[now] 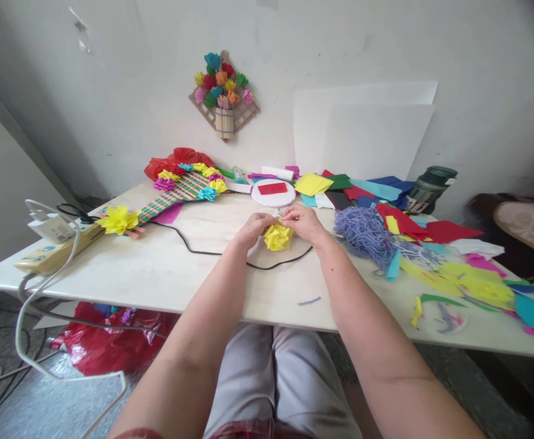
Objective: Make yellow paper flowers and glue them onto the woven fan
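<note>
Nearest the camera, the person's lap and two bare forearms reach forward over the front edge of the bench point(166, 286). Both hands meet at the middle of it, over a crumpled yellow paper flower point(278, 236) that sits on the surface just below and between the fingertips, a little nearer the left hand point(256, 227) than the right hand point(304, 222). The left hand is curled, fingers pinched on the flower's upper left edge; the right hand is likewise closed in a pinch on its top, so both hold it at once from opposite sides. The flower is a rounded clump with no clear long axis. A black cable point(212, 251) loops past it on the near side. Just beyond lies a white paper disc point(273, 194) with a red patch, and to the right a heap of purple yarn point(363, 235) and coloured paper scraps point(468, 283). Farther left lies a woven stick panel point(180, 190) trimmed with paper flowers.
</note>
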A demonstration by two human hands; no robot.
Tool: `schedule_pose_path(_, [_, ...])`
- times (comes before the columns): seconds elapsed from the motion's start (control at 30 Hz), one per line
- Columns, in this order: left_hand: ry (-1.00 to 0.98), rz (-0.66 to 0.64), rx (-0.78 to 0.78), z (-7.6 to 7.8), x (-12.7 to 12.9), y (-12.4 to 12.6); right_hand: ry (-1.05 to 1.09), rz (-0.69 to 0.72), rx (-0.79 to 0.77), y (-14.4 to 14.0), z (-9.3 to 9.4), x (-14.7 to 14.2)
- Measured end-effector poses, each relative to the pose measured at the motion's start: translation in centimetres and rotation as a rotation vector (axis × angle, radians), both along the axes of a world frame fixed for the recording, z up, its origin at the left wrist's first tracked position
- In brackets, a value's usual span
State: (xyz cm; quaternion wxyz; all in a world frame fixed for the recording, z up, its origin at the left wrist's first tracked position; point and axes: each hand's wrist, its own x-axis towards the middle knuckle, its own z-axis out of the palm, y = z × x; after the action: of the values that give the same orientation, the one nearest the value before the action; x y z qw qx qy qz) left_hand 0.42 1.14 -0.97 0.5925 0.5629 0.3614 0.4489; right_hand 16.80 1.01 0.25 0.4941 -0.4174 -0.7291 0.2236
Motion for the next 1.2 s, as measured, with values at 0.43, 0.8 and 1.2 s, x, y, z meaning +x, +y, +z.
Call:
schedule_pose_path(0.43, [0.033, -0.02, 0.0, 0.31, -0.05, -0.25, -0.021, 0.0, 0.0, -0.24, 0.13, -0.08])
schedule_pose_path(0.8, [0.066, 0.017, 0.001, 0.35, 0.03, -0.16, -0.053, -0.062, -0.124, 0.12, 0.0, -0.15])
schedule_pose_path(1.2, [0.047, 0.02, -0.032, 0.63, -0.07, -0.35, -0.253, -0.135, -0.16, -0.37, 0.56, 0.02])
